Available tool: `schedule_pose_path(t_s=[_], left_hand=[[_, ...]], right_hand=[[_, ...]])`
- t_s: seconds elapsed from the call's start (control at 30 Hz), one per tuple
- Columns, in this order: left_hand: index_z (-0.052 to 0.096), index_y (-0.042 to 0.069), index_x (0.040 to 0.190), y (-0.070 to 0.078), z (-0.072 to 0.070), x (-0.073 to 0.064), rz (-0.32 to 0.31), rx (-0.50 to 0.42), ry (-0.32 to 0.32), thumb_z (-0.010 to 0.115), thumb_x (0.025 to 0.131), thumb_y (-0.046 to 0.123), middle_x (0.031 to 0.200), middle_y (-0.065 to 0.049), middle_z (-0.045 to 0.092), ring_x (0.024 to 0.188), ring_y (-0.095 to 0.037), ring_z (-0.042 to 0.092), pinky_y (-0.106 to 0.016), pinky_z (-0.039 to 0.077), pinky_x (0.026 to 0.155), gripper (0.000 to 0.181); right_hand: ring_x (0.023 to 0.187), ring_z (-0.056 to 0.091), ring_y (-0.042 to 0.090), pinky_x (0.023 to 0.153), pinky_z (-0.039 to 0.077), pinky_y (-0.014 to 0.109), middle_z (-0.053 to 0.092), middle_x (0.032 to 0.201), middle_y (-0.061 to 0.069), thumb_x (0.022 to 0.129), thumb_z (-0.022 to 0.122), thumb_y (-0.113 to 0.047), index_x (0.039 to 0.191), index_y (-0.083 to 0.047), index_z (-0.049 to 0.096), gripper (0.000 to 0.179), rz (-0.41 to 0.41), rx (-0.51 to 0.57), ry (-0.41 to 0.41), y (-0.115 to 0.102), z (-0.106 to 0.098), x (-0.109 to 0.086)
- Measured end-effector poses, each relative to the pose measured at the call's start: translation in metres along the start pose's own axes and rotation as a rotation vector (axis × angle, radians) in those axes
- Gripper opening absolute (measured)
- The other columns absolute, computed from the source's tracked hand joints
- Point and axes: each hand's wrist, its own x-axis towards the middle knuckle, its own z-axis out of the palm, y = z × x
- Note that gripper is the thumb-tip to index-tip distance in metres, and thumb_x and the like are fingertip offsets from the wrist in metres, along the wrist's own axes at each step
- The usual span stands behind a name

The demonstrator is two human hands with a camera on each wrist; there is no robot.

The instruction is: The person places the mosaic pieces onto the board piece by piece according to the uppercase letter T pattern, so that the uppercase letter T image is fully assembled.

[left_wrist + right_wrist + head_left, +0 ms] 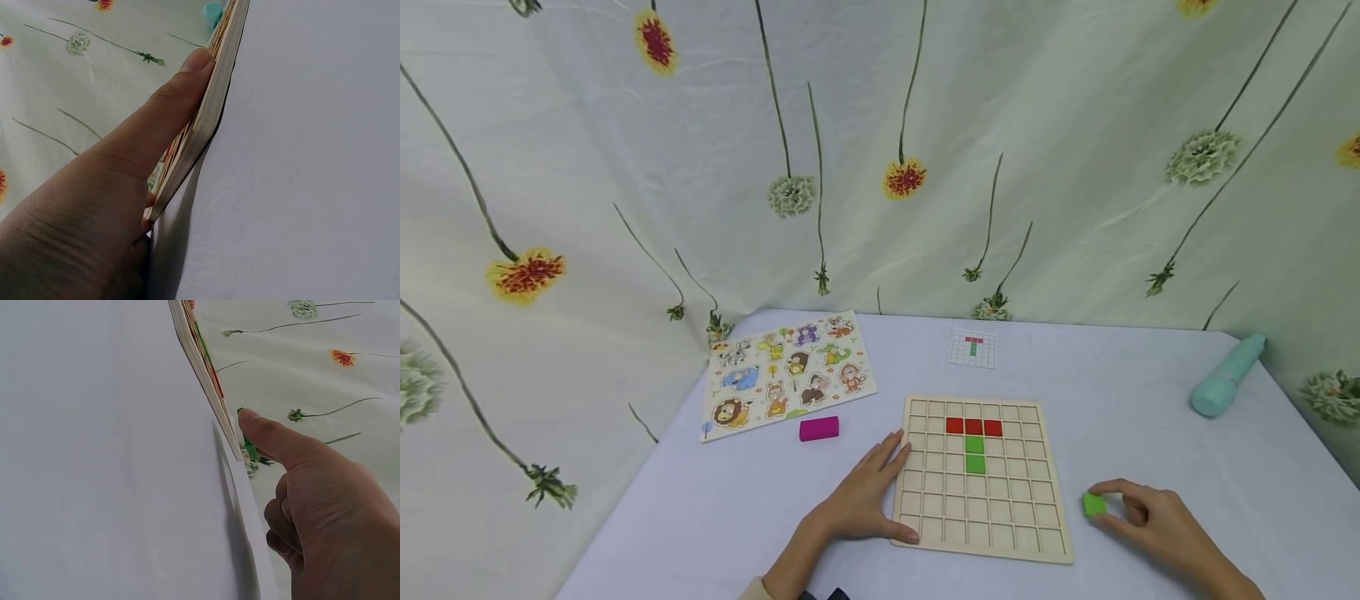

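Note:
A wooden grid board lies on the table, with three red tiles in a row and two green tiles below the middle one. My left hand rests along the board's left side, fingers extended, the thumb on its near left corner. In the left wrist view that thumb lies over the board's edge. To the right of the board, my right hand pinches a green square tile between thumb and index finger. The right wrist view shows this tile edge-on, partly hidden by the thumb.
Behind the board lies a small card printed with a red and green T on a grid. An animal puzzle board and a magenta block are at the left. A teal bottle-like object lies at the far right, near a flowered curtain.

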Motion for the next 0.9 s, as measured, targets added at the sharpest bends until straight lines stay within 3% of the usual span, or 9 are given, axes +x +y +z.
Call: schedule_pose_path(t_s=[0.3,0.6,0.73,0.9], left_hand=[[0.017,0.010,0.148,0.001,-0.001,-0.001,0.006,-0.001,-0.004,0.063,0.058,0.077,0.155,-0.005,0.002,0.140,-0.020,0.003,-0.042,0.015,0.111,0.121],[0.017,0.010,0.148,0.000,-0.001,0.000,0.011,0.001,-0.005,0.064,0.059,0.077,0.155,-0.005,0.001,0.140,-0.020,0.002,-0.040,0.014,0.112,0.121],[0.017,0.010,0.148,0.001,-0.001,0.001,0.016,0.001,-0.006,0.063,0.059,0.077,0.155,-0.005,0.002,0.140,-0.020,0.002,-0.040,0.014,0.112,0.121],[0.018,0.010,0.148,0.001,-0.001,0.000,0.015,-0.005,-0.006,0.064,0.059,0.076,0.155,-0.005,0.002,0.140,-0.020,0.002,-0.041,0.014,0.112,0.121]], right_hand=[[0.050,0.020,-0.008,0.042,0.024,0.012,0.022,0.055,-0.024,0.066,0.082,-0.022,0.094,-0.032,0.066,0.034,-0.048,-0.054,0.010,-0.009,0.010,0.012],[0.054,0.019,-0.007,0.047,0.023,0.012,0.021,0.056,-0.028,0.062,0.083,-0.035,0.091,-0.033,0.065,0.035,-0.200,-0.137,0.052,-0.025,0.040,0.038],[0.054,0.021,-0.007,0.047,0.024,0.011,0.022,0.056,-0.028,0.063,0.083,-0.034,0.091,-0.028,0.066,0.034,-0.261,-0.128,0.045,-0.035,0.053,0.049],[0.055,0.022,-0.006,0.046,0.024,0.011,0.023,0.056,-0.026,0.065,0.082,-0.037,0.091,-0.028,0.066,0.032,-0.264,-0.101,0.024,-0.048,0.067,0.059]])
